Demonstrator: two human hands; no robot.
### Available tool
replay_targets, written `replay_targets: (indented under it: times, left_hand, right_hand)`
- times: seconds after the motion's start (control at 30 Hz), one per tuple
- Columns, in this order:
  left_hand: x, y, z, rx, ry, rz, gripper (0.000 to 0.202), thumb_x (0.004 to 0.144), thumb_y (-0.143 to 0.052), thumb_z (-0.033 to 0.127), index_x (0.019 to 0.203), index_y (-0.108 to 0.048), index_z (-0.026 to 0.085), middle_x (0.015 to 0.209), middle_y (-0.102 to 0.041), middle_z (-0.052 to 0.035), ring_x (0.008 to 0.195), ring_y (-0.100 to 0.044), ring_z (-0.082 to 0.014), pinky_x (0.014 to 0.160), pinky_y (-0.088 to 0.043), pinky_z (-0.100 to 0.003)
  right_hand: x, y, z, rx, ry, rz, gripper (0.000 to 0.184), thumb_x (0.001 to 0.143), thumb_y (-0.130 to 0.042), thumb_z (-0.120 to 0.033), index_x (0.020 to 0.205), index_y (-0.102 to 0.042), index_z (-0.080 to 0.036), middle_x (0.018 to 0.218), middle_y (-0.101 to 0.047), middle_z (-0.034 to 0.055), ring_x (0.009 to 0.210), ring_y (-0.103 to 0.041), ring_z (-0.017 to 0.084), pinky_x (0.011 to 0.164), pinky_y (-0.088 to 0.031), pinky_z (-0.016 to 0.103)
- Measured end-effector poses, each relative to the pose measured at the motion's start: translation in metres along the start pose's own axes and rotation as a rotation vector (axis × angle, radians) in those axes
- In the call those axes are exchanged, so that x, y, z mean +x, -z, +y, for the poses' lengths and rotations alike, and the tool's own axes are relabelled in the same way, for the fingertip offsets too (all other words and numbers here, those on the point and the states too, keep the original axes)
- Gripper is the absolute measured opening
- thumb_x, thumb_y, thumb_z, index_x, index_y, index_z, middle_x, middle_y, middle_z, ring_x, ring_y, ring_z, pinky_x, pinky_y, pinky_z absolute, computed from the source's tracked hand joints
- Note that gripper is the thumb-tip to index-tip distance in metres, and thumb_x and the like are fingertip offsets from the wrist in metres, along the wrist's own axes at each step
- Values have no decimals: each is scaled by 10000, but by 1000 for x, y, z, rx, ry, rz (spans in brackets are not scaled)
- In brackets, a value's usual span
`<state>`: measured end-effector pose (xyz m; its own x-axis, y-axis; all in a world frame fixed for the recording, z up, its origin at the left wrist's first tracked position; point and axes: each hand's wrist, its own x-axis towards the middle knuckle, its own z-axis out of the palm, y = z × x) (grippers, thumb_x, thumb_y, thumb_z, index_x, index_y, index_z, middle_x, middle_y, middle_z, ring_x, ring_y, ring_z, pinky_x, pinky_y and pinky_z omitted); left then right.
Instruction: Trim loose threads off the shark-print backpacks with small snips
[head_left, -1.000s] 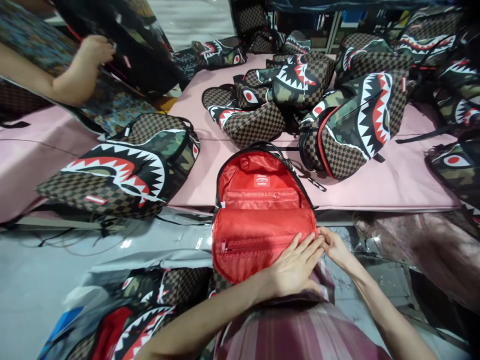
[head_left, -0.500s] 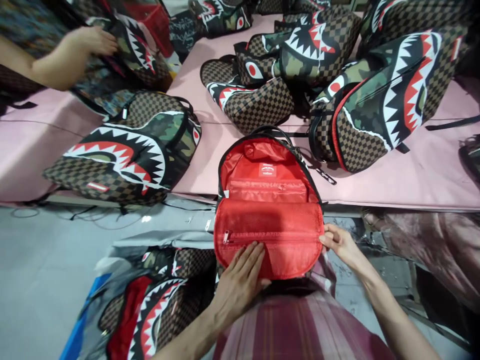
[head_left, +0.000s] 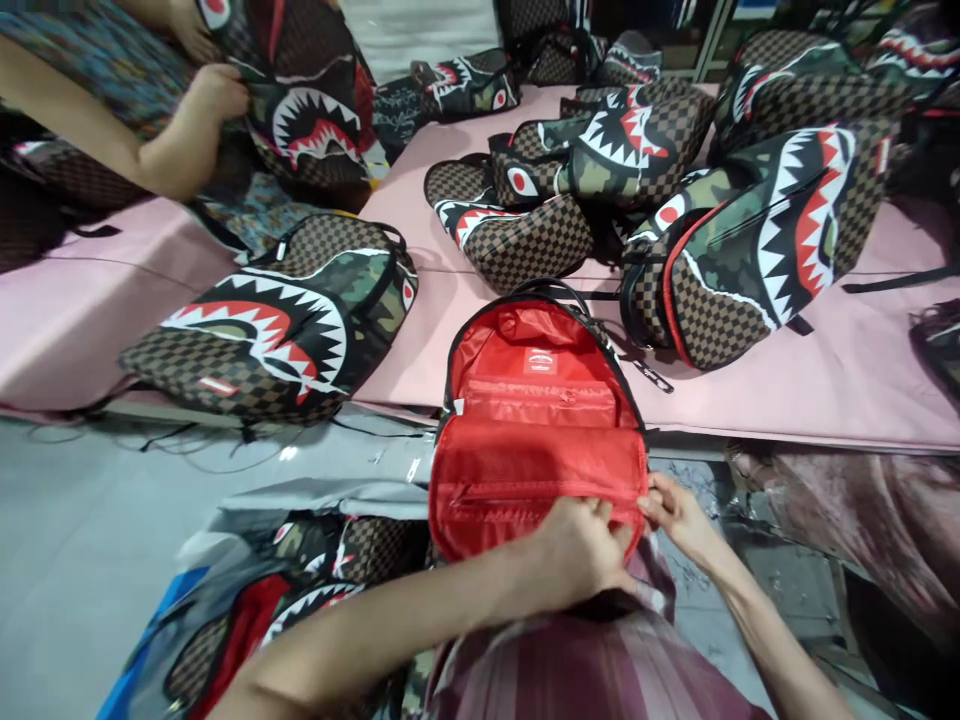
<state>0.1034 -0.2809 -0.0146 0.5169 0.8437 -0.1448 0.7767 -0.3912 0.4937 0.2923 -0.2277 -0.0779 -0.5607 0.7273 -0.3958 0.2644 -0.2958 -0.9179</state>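
Table (head_left: 810,390) under a pink cover, as I see it remotely through the head camera. Midway along its near edge lies the open backpack (head_left: 525,455), red lining uppermost: the upper part rests on the table, and the flap (head_left: 480,535) hangs over the edge. Toward the left end of that edge lies a closed backpack (head_left: 375,280) with a shark-mouth print; right of the open one lies a second printed backpack (head_left: 720,310), with a pile of bags (head_left: 637,170) behind. Grey floor (head_left: 60,540) shows below the near edge, packed bags (head_left: 375,545) at lower left, a translucent sheet (head_left: 847,520) at lower right. Beyond the left end, a co-worker's hand (head_left: 221,95) touches a raised backpack (head_left: 315,115).

The right hand (head_left: 679,515) has thumb and fingers together, clamped on the flap's right margin. The left hand (head_left: 589,545) bends over the flap's lower right; I cannot tell whether it grips. Compared with half a second earlier, the left hand has crossed from the flap's lower left, where it lay flat; the right hand keeps its place; the raised backpack shows more of its printed front.
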Motion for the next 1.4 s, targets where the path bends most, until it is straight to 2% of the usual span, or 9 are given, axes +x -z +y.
replay_targets:
  times: [0.07,0.17,0.23,0.33,0.47,0.7,0.93,1.2,1.4]
  left_hand:
    - [16,28,-24,-249,94,-91,475,781,-463,596,920,-668,191,771,-692,-75,761,-638,-201,708,-465,-265]
    - [53,55,-76,-383,489,-55,474,861,-354,526,893,-650,157,768,-689,-55,690,-632,-149,616,-448,-209]
    - [81,55,-106,-247,748,-41,393,831,-464,466,943,-630,127,878,-684,-107,782,-637,-186,644,-449,-231]
    - [111,36,-131,-152,873,-79,385,773,-572,422,915,-630,69,939,-657,-205,864,-627,-269,656,-452,-285]
    - [115,13,-140,-156,856,-129,264,758,-599,363,790,-648,106,803,-681,-138,785,-636,-218,630,-445,-247]
    - [113,14,-129,-202,735,-215,254,797,-507,296,696,-652,113,606,-650,-71,557,-599,-152,527,-433,-223]
    - [146,4,-82,-68,570,-123,310,814,-492,381,902,-649,130,952,-651,-152,948,-601,-271,768,-470,-339]
    - [105,17,-109,9,418,-175,397,858,-385,446,1142,-570,240,1193,-562,-76,1068,-536,-234,895,-426,-355]
    - [110,17,-119,24,556,-193,418,846,-398,463,990,-659,170,1043,-637,-155,1008,-577,-298,840,-443,-425]
  right_hand:
    - [-2,-1,1,17,5,-7,377,760,-542,-555,774,-440,-192,506,-478,-54,453,-462,107,473,-341,232]
    - [-2,-1,4,35,21,-17,365,779,-528,-545,789,-434,-192,507,-482,-55,461,-464,108,485,-338,230]
    - [-1,0,7,27,26,-36,347,798,-515,-527,798,-440,-188,508,-485,-54,468,-464,108,493,-334,229]
    - [0,1,12,18,24,-27,336,809,-507,-514,803,-449,-183,525,-487,-52,479,-462,105,501,-331,224]
    - [2,2,14,43,24,-33,367,795,-507,-546,772,-435,-187,516,-479,-57,473,-465,103,502,-335,223]
    - [6,5,10,45,2,-77,389,788,-506,-569,804,-453,-184,515,-496,-54,470,-485,107,500,-331,222]
    - [7,9,7,5,6,-81,369,808,-491,-551,806,-457,-184,516,-512,-46,475,-465,106,513,-328,226]
    - [7,8,6,9,-18,-81,389,775,-525,-568,788,-468,-184,500,-487,-51,466,-462,112,511,-321,231]
    - [6,8,5,-24,-17,-67,414,760,-524,-597,782,-474,-186,493,-481,-47,459,-459,115,503,-325,240]
